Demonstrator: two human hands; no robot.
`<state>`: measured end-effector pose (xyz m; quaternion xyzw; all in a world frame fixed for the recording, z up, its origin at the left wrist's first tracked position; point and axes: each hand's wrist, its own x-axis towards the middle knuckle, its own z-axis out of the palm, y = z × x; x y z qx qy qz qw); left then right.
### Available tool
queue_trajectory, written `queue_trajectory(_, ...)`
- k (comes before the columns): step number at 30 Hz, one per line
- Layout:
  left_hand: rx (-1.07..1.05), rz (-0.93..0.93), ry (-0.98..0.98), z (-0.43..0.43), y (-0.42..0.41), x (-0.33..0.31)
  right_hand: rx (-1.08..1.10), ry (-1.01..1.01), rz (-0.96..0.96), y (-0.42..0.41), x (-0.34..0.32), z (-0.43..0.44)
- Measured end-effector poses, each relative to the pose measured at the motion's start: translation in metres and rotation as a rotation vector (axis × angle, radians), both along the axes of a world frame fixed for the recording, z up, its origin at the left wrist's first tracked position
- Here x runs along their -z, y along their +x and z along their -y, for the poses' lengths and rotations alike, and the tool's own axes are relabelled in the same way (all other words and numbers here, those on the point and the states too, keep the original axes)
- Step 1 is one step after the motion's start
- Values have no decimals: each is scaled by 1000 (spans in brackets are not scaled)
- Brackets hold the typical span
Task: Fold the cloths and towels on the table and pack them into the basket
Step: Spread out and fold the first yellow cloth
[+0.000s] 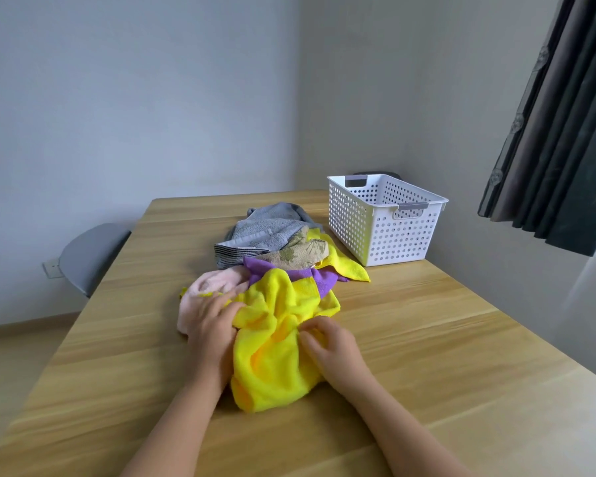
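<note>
Yellow cloth (276, 346) is lying crumpled on table (444, 356), approx. mid-width, at the near end of the laundry pile.

Hand pose:
1. L hand (214, 328) is resting palm-down on cloth's L side, fingers curling into a fold and gripping it. Its outer side is overlapping pink towel (207, 287).
2. R hand (336, 351) is sitting on cloth's R side, fingers bent, pinching a ridge of fabric.
3. Hands are working apart w/ the bunched cloth between them. Both forearms are coming in from frame bottom, angling inward.

Pile behind:
- Purple cloth (289, 270) is touching yellow cloth's far edge.
- Patterned beige cloth (300, 253) is lying on the purple one.
- Grey towel (269, 225) is sitting furthest back.
- Second yellow cloth (348, 266) is poking out R, toward basket (382, 228).

Edges / room:
- Basket is standing upright at far-R corner, just beside table's R edge, near the pile but not touching it.
- Bare wood is showing R of R hand out to R edge, and in front of the cloth toward the person.
- A narrower bare strip is running L of L hand to L edge; grey chair (90, 253) is standing just beyond that edge.
- Curtain (558, 132) is hanging upper R, well apart from table.
</note>
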<state>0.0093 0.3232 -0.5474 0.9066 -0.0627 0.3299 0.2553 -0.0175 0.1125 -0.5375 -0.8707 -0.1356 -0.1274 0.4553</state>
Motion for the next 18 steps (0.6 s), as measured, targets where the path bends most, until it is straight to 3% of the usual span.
queue_trajectory(2, 72, 196, -142, -5, -6, -9, 89, 290, -18, 1, -3, 8)
queue_trajectory(4, 199, 268, -277, -4, -15, -21, 151, 428, -26, 0, -5, 11)
queue_trajectory(7, 341, 158, -448, 5, -32, -30, 200, 289, -40, 0, -6, 12)
queue_trajectory(11, 328, -81, -610, 12, -33, -28, 310, -16, -151, 5, -8, 17)
queue_trajectory(14, 213, -176, -497, 11, -28, -21, 284, -32, -124, 21, -16, 12)
queue_trajectory(18, 165, -414, -223, 9, -24, -13, 238, 29, -253, 49, -25, -2)
